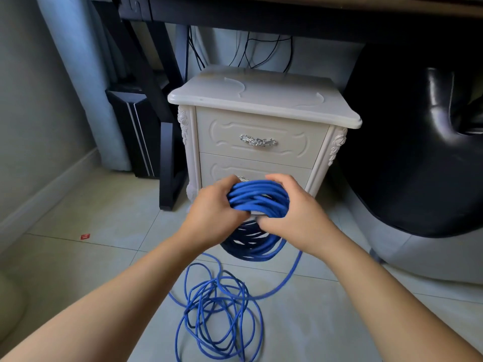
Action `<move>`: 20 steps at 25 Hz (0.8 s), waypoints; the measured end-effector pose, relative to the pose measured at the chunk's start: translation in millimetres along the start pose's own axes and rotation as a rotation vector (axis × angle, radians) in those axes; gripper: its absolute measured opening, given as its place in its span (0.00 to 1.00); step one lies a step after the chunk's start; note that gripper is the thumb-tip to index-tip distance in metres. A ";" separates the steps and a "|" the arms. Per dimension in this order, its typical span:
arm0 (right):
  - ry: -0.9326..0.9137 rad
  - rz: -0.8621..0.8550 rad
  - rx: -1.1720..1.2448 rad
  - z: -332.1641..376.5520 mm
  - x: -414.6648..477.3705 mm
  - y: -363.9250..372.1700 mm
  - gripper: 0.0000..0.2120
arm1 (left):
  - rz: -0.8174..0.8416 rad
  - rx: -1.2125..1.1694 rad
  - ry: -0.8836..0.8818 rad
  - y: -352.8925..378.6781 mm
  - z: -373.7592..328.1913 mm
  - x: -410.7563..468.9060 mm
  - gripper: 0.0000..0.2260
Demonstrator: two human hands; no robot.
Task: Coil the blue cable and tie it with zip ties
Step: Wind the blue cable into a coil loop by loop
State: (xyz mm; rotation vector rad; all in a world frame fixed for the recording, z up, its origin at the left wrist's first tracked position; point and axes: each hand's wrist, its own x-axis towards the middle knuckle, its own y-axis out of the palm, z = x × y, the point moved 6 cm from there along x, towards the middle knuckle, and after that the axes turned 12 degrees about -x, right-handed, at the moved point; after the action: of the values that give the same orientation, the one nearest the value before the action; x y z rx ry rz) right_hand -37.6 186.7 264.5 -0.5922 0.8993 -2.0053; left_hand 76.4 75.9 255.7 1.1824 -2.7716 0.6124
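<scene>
One blue cable [257, 197], two hands (left hand [214, 212], right hand [295, 212]), one nightstand [261, 105], one red scrap [85, 236], one black chair [418, 152]

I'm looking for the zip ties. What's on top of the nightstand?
Two thin, pale curved strips, possibly zip ties, lie on the nightstand top; nothing else shows there. No part of the top is covered. The drawers are shut, so their contents are hidden.

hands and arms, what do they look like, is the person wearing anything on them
Both are bare. The left hand and right hand have no gloves, and no rings show on the visible fingers. The left forearm and right forearm are uncovered up to the frame edge: no sleeves, watch, bracelet or markings in view.
</scene>
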 end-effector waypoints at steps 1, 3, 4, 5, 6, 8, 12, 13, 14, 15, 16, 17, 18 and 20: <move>0.032 0.038 0.137 -4.9 -0.1 2.2 0.28 | -0.044 -0.107 -0.056 -6.5 2.7 2.8 0.08; 0.092 0.091 0.464 -10.8 -0.9 13.8 0.25 | -0.107 -0.329 -0.157 -14.2 8.3 5.9 0.09; 0.121 0.068 0.609 -13.3 0.6 18.8 0.26 | -0.128 -0.421 -0.192 -14.9 10.2 5.3 0.09; 0.141 0.018 0.732 -15.0 2.6 22.0 0.27 | -0.147 -0.492 -0.218 -13.8 10.7 4.2 0.09; 0.152 -0.037 0.834 -14.7 3.7 24.0 0.27 | -0.168 -0.546 -0.237 -12.3 11.0 3.1 0.09; 0.164 -0.101 0.939 -10.4 4.1 31.0 0.27 | -0.240 -0.666 -0.282 -10.9 13.4 2.8 0.07; 0.230 -0.145 0.985 -4.1 0.2 52.2 0.29 | -0.285 -0.878 -0.361 -5.4 22.7 3.3 0.07; 0.253 -0.169 1.015 -5.2 0.2 52.2 0.27 | -0.240 -0.904 -0.373 -0.9 23.8 2.3 0.09; 0.278 -0.193 1.026 -7.8 1.2 49.3 0.24 | -0.195 -0.935 -0.384 3.8 22.8 0.4 0.10; 0.302 -0.209 1.018 -10.9 2.8 44.9 0.20 | -0.148 -0.940 -0.391 7.9 21.3 -1.7 0.10; 0.321 -0.222 1.000 -14.1 4.0 39.6 0.17 | -0.100 -0.892 -0.394 9.9 19.9 -3.8 0.11; 0.329 -0.236 0.979 -16.7 5.0 34.0 0.16 | -0.049 -0.807 -0.397 10.8 18.8 -4.7 0.13; 0.324 -0.254 0.945 -19.1 5.9 28.2 0.16 | 0.002 -0.730 -0.392 10.7 16.1 -4.9 0.17; 0.283 -0.288 0.760 -20.2 7.3 16.1 0.16 | 0.052 -0.663 -0.357 6.2 14.0 -2.5 0.23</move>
State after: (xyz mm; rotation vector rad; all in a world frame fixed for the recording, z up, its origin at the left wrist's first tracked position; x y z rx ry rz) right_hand -47.2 181.8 239.9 -0.0011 0.1476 -2.5130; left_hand 75.1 76.2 240.2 1.1303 -2.8949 -0.5448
